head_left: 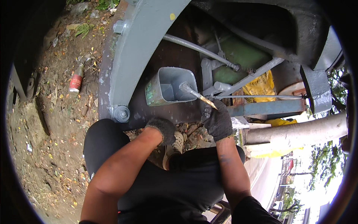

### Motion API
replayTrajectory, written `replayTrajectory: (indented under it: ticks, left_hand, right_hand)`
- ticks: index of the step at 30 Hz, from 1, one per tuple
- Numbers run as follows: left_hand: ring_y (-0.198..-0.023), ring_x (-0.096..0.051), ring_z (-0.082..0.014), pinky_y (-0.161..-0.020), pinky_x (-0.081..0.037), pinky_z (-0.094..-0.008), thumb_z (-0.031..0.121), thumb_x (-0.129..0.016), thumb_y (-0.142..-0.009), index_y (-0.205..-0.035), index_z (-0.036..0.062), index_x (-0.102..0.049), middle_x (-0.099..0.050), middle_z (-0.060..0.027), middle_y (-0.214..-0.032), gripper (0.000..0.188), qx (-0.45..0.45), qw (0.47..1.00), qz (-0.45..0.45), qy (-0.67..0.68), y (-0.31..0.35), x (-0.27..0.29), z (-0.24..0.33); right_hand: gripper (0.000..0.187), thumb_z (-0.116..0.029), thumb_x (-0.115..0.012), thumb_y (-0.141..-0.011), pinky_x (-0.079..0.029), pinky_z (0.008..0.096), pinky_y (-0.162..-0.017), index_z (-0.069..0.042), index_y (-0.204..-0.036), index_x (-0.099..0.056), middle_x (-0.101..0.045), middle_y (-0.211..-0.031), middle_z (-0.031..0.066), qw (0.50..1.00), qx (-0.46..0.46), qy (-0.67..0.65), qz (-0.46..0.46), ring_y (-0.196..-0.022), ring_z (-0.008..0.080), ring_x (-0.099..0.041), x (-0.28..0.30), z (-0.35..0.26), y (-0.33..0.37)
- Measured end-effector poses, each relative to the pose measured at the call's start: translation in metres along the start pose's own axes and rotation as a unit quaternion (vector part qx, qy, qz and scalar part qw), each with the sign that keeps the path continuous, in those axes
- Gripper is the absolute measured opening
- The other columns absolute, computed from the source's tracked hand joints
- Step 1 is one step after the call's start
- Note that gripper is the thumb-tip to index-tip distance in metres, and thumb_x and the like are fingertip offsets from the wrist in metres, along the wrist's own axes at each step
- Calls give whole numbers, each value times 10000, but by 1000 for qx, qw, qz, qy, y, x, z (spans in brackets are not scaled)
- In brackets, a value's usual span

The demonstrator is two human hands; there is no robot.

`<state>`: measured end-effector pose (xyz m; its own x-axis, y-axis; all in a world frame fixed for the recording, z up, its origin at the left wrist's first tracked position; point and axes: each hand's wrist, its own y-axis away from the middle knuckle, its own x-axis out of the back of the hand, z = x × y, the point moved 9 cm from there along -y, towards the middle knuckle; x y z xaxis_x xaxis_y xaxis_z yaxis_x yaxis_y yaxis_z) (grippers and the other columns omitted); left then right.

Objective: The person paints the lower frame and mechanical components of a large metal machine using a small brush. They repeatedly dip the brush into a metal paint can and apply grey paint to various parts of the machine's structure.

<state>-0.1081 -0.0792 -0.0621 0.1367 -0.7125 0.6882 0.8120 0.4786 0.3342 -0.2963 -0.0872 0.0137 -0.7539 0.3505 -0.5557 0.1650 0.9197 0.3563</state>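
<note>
My right hand (217,121), in a dark grey knit glove, is closed round the pale handle of a paintbrush (197,95). The grey-coated head of the brush leans over the rim and into an open, square-sided paint container (153,89). Grey paint coats the inside of this container, and green marks show on its outer side. It stands on a dark metal plate (140,112) in front of me. My left hand (163,130), gloved alike, hangs by the plate's near edge above my shoe; its fingers are mostly hidden beneath it.
A curved grey-painted metal beam (138,48) with bolts rises on the left. Metal rods (201,50) and a blue-grey bar (266,108) cross at the right, near a yellow sack (261,87). A bottle (76,79) lies on leaf-strewn soil. A pale trunk-like cylinder (298,130) extends rightward.
</note>
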Motion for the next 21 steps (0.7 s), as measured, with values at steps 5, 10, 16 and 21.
replayTrajectory:
  ticks: [5, 10, 16, 21]
  left_hand:
    - [-1143, -733, -387, -987, -588, -481, 322, -700, -864, -1161, 110, -821, -762, -180, -1247, 384, 7, 1000, -15, 10, -5, -8, -11]
    - [-1146, -733, -383, -1001, -583, -475, 321, -705, -854, -1164, 111, -822, -756, -195, -1254, 392, 3, 1000, -23, 11, -14, -14, -15]
    - [-1181, -726, -368, -1029, -574, -463, 396, -742, -831, -1194, 105, -815, -752, -197, -1276, 472, -1, 1000, 14, -11, -12, 3, -25]
    - [-1397, -558, -440, -1171, -435, -601, 617, -775, -798, -1401, 113, -705, -605, -250, -1494, 789, 56, 991, -42, -114, -18, -6, -42]
  right_hand:
    - [339, -212, -627, -1058, -638, 317, -806, 32, -1292, -644, -718, -1131, 138, 982, 19, 184, -37, -977, 213, -716, -30, -5, 7]
    - [381, -257, -667, -1024, -630, 320, -742, 20, -1287, -660, -726, -1113, 148, 989, -7, 147, 28, -900, 214, -717, -43, -3, 16]
    - [378, -269, -668, -1036, -601, 309, -701, 25, -1275, -668, -724, -1085, 166, 986, 1, 162, 27, -829, 213, -692, -51, -1, 17]
    - [451, -391, -641, -1075, -602, 345, -761, 0, -1297, -666, -726, -1089, 154, 978, -50, 204, 0, -875, 216, -708, -65, -5, 14]
